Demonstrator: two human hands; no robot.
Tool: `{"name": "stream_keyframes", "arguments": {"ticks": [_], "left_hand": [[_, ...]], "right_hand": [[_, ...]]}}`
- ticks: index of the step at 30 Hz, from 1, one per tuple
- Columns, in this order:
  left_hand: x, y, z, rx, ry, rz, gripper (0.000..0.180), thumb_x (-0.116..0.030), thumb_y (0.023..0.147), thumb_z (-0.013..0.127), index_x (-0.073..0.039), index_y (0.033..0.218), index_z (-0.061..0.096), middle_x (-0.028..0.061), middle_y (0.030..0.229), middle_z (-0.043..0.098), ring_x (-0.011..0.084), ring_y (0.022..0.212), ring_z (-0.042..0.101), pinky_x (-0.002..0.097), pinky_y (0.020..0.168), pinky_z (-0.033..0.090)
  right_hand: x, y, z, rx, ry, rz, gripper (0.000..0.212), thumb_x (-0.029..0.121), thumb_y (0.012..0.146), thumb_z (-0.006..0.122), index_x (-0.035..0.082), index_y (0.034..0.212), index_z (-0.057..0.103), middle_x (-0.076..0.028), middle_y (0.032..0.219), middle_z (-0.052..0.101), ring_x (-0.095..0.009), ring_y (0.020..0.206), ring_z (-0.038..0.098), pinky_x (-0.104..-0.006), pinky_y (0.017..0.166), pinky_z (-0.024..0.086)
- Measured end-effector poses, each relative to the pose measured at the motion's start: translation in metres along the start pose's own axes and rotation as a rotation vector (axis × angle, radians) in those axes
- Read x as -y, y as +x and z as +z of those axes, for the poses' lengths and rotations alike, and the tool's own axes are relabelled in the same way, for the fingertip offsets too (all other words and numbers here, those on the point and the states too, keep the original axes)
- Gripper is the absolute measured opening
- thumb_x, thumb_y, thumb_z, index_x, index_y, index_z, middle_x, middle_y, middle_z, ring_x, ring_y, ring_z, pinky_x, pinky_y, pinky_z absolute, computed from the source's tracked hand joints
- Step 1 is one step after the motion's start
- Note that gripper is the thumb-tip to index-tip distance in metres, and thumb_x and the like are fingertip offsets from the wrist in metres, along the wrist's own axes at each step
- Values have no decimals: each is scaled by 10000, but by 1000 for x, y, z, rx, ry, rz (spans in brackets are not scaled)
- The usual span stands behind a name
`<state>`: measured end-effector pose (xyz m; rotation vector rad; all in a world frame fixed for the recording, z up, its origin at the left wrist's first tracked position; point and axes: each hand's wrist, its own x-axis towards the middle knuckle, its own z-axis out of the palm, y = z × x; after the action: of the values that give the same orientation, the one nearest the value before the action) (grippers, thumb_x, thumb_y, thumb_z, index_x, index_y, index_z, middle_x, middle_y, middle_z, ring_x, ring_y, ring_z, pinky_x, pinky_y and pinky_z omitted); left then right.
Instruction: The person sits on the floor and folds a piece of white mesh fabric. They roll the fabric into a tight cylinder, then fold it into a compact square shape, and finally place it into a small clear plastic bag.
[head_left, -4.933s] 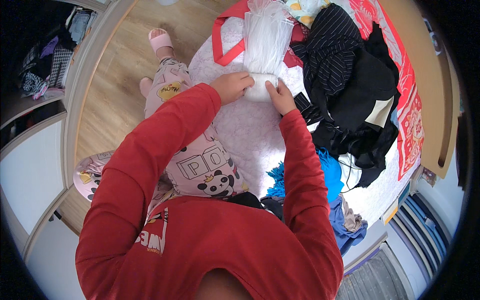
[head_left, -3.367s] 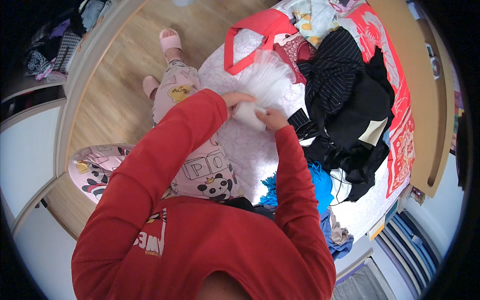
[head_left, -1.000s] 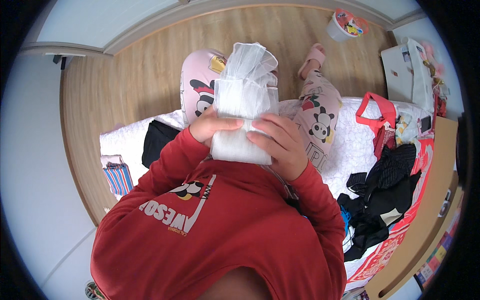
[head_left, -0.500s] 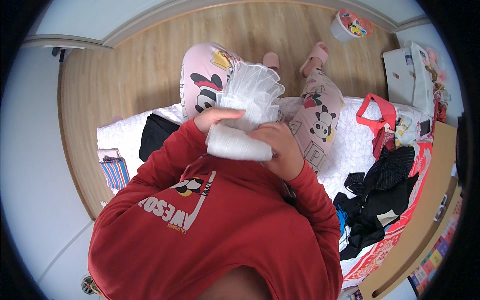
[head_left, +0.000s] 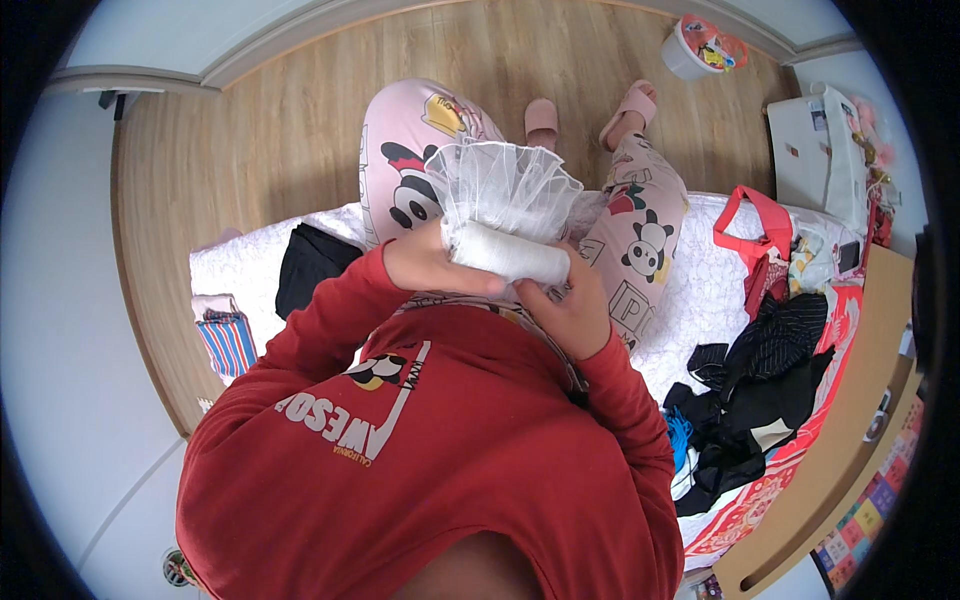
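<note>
Above my lap is a roll of white fabric [head_left: 510,254], its loose end a sheer, pleated ruffle [head_left: 505,180] fanning out away from me. My left hand [head_left: 436,264] grips the left end of the roll, the thumb lying along its near side. At the right end my right hand [head_left: 572,308] holds the roll too, its thumb close to the left one. Most of the fingers on both hands are hidden behind or under the fabric. What kind of garment or cloth this is, I cannot tell.
I sit on a white quilted cover [head_left: 665,330]. Folded black cloth [head_left: 315,268] and striped folded cloth [head_left: 226,343] lie left. Rightward are a heap of black clothes [head_left: 765,400], a red strap [head_left: 765,225] and a wooden board [head_left: 830,430]. A white bucket [head_left: 690,55] stands on the floor.
The roll has turned and shifted slightly right and away from me. My left hand has moved from on top of the fabric to the roll's left end, and the ruffle has spread wider.
</note>
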<state>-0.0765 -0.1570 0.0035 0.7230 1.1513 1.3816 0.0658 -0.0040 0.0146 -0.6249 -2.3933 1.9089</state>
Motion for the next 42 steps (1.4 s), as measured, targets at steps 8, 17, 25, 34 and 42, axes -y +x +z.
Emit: {"name": "stream_keyframes", "arguments": {"ticks": [8, 17, 25, 34, 42], "left_hand": [[-18, -5, 18, -136, 225, 68, 394, -34, 735, 622, -17, 1106, 489, 70, 998, 563, 149, 918, 527, 285, 797, 422], [-34, -11, 8, -23, 434, 200, 397, -19, 729, 626, -12, 1103, 493, 87, 989, 571, 165, 915, 532, 295, 793, 422], [-12, -7, 7, -92, 17, -123, 480, -63, 738, 639, -4, 1173, 443, 71, 1050, 543, 141, 980, 487, 287, 851, 393], [-23, -8, 4, -45, 215, -121, 491, -81, 733, 645, -9, 1172, 439, 68, 1048, 537, 146, 972, 492, 291, 836, 405], [-30, -5, -11, -166, 735, 403, 291, -103, 749, 595, -15, 1023, 551, 158, 1063, 533, 297, 991, 525, 357, 835, 423]], "right_hand": [[-11, 3, -3, 95, 115, 63, 343, 73, 667, 654, 25, 976, 515, -40, 866, 575, -113, 808, 531, -248, 719, 415], [2, 13, -4, 128, 549, -156, 679, 73, 636, 724, 28, 1209, 362, -67, 1091, 506, -172, 985, 509, -298, 855, 402], [-9, 13, -10, 352, 467, 126, 539, 36, 677, 697, 37, 1158, 453, -63, 1053, 528, -128, 924, 521, -259, 776, 438], [-12, 13, -3, 272, 405, 147, 470, 61, 687, 698, 22, 1102, 482, -48, 1001, 551, -122, 887, 527, -257, 765, 434], [1, 21, 4, 104, 547, -91, 452, 36, 727, 608, 13, 1142, 431, -84, 1087, 490, -150, 985, 482, -283, 853, 399]]}}
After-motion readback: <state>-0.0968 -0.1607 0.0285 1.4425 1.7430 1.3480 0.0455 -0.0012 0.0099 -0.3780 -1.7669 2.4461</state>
